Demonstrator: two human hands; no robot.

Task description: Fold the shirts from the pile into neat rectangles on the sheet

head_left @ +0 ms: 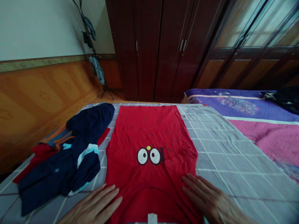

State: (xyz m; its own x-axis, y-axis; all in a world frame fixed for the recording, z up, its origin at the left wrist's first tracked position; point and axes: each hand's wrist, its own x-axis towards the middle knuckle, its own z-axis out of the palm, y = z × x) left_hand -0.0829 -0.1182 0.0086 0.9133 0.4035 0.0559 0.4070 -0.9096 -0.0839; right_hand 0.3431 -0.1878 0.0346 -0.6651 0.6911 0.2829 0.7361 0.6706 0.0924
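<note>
Closest in, the left hand (95, 205) and right hand (209, 196) are laid flat on the side edges of the red shirt (151, 174), fingers stretched out rather than curled. The shirt's spread out on a grey checked sheet (224, 155), with some dark blue clothing (46, 177) kinda heaped beside it. Way back, a dark wardrobe (170, 53) can be seen.

Left grip (93, 205), right grip (215, 199): bare (slender fingers (195, 186)).
</note>
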